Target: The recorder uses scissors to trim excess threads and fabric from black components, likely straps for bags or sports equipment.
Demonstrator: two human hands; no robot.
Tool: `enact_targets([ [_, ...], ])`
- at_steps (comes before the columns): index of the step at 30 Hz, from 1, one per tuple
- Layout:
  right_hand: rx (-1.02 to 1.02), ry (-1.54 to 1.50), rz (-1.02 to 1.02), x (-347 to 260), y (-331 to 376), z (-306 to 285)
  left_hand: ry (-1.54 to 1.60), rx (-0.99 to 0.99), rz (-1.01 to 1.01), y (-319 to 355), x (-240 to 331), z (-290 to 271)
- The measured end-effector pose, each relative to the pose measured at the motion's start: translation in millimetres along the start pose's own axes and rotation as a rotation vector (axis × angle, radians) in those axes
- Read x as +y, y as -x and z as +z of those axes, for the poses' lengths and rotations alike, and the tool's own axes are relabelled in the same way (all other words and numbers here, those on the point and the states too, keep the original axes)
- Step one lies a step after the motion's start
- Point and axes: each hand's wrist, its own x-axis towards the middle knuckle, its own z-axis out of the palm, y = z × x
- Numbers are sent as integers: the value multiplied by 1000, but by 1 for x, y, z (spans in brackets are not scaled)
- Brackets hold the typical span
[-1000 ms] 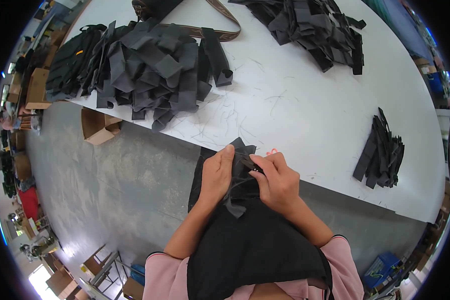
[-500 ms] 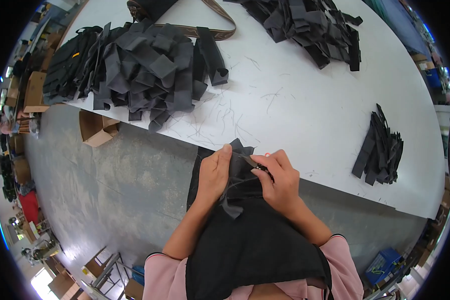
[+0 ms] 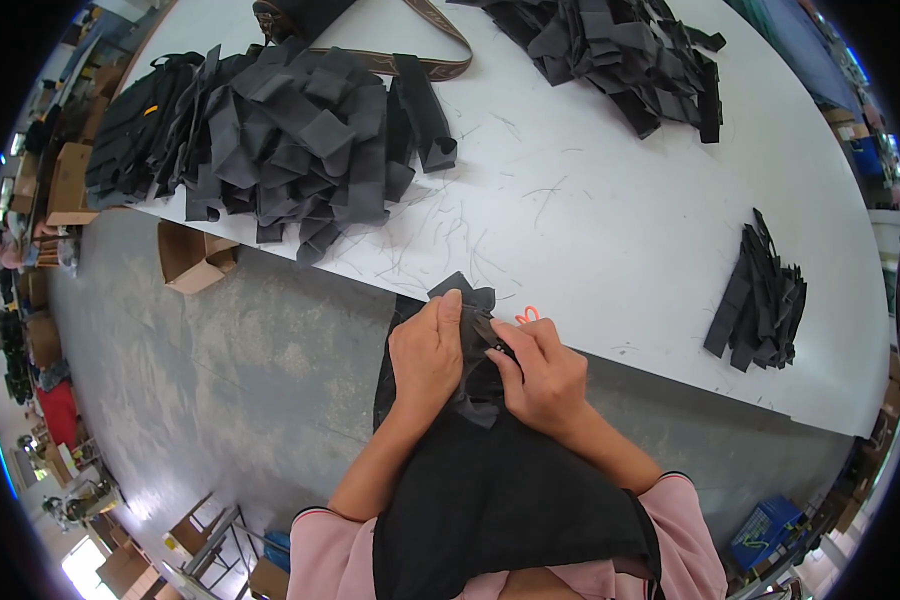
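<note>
The person's left-hand grip pinches a piece of dark cloth at the near edge of the white table, while the right-hand grip holds a small dark tool against it, an orange loop showing just beyond the fingers. Loose threads lie scattered on the table. A big pile of dark strips sits to the left, a second pile at the far side, and a small bundle to the right.
</note>
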Motion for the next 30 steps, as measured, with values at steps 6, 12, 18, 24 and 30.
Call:
enact_targets([
  [6, 11, 45, 1, -2, 3, 1, -29, 6, 29, 1, 0, 0],
  [12, 77, -68, 22, -1, -3, -6, 6, -12, -2, 1, -5, -2],
  [18, -26, -286, 185, 3, -9, -11, 336, -214, -225, -5, -8, -7],
  [24, -132, -307, 178, 11, -19, -17, 533, -385, -403, -9, -14, -14],
  [30, -254, -200, -34, 13, -30, -34, 681, -497, -560, -14, -11, -22],
])
